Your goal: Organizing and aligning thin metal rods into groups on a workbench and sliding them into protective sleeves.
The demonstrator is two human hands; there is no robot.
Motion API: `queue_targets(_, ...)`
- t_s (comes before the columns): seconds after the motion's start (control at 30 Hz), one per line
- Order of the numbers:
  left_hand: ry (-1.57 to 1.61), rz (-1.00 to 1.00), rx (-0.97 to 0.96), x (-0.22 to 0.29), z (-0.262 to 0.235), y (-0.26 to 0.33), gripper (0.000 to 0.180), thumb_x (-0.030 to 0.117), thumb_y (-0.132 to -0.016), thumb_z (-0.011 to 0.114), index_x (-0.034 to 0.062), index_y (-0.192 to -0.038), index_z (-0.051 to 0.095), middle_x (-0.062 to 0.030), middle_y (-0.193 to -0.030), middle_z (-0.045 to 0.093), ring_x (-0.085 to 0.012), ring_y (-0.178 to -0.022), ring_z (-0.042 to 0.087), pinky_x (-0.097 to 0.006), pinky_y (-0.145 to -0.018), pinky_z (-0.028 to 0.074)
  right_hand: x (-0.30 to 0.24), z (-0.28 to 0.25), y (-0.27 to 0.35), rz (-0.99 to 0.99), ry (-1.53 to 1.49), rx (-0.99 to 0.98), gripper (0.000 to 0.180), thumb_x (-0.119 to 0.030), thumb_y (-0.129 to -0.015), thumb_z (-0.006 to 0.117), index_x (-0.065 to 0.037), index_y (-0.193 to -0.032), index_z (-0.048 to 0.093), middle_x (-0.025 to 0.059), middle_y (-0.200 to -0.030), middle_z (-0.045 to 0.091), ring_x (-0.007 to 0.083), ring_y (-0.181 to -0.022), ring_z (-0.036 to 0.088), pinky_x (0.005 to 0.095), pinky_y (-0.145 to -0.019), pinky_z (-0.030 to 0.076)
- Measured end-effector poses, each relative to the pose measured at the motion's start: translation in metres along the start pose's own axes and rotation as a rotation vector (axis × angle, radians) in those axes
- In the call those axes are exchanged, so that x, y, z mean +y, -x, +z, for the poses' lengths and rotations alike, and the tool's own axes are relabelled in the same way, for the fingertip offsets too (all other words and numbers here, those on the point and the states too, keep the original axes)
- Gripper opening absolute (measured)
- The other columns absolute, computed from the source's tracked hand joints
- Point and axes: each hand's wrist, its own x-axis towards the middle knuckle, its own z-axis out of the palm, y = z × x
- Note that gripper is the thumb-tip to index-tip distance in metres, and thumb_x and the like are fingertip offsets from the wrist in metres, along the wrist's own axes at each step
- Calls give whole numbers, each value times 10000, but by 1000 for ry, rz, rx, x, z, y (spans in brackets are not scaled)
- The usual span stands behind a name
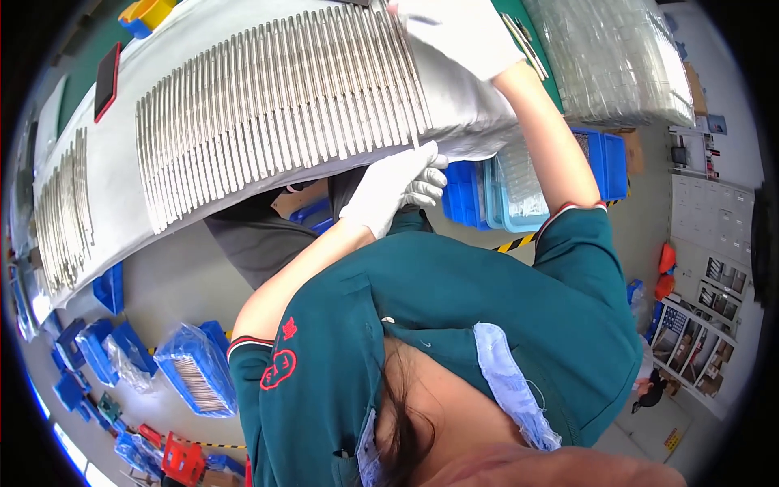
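Slim silvery metal rods (276, 97) lie side by side in a long row on a white-covered table (462, 97). My left hand (389, 188), in a white glove, is at the table's near edge by the row's right end. Its thumb and forefinger are closed on the near end of a metal rod (416, 140); the other fingers curl below. Also gloved in white, my right hand (458, 36) reaches over the far ends of the rightmost rods. Its fingers look closed there, but the upper picture edge partly cuts them off, and their grip is hidden.
Another group of rods (65, 211) lies at the table's left end, near a red-edged dark phone-like object (107, 81). Stacked clear plastic trays (613, 61) stand at the right. Blue bins (466, 195) sit below the edge; a bagged blue crate (195, 369) is on the floor.
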Motion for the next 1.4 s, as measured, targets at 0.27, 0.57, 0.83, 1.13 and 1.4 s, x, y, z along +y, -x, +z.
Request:
queue_targets(0.27,-223,10,-28,12,6,18,312,290,-936,580,-17,-910,628,-50,-749,606,-100,-657,556,-222,-608,444,-63,-28,28,-7,-55,-518,309,-218,-895,544,-203,-1194,622,-64,-1316,542,208,-1198,495,395,-1114,296)
queue_targets(0.57,-896,958,382,15,12,41,271,195,-866,653,32,-1083,653,-104,-923,657,-194,-829,632,-299,-805,488,-71,-76,2,546,-613,155,281,-197,-871,658,1,-1070,648,97,-974,674,155,-865,638,285,-772,518)
queue_targets(0.83,-335,294,143,28,27,51,323,351,-977,473,53,-1058,565,15,-691,494,-40,-508,397,-198,-454,332,-96,-44,-10,937,-999,-16,276,-251,-862,659,-2,-981,672,47,-864,675,97,-806,638,243,-714,517)
queue_targets(1.13,-77,278,319,13,-26,83,359,370,-1000,427,48,-889,541,66,-502,301,-38,-361,223,-202,-336,174,-90,3,-56,765,-632,-563,441,-487,-838,623,-94,-1033,671,72,-890,665,168,-878,641,295,-794,494)
queue_targets(1.4,184,220,312,-4,-48,82,364,382,-992,447,47,-878,534,72,-508,303,-31,-358,247,-196,-333,190,1,16,-76,398,-284,-183,689,-483,-782,620,-78,-1323,489,191,-1403,415,338,-1273,417,420,-1064,330)
